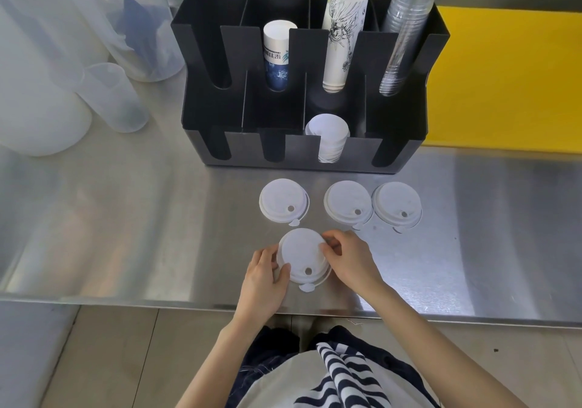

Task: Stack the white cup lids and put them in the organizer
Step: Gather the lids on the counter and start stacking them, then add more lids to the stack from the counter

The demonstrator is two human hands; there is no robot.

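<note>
A white cup lid lies on the steel counter near its front edge, possibly on top of another lid. My left hand grips its left rim and my right hand pinches its right rim. Three more white lids lie flat in a row behind it: a left lid, a middle lid and a right lid. The black organizer stands behind them. A stack of white lids sits in its third front slot.
The organizer's back slots hold a blue-printed paper cup stack, a white printed cup stack and clear plastic cups. Translucent plastic containers stand at the left. A yellow board lies at the right.
</note>
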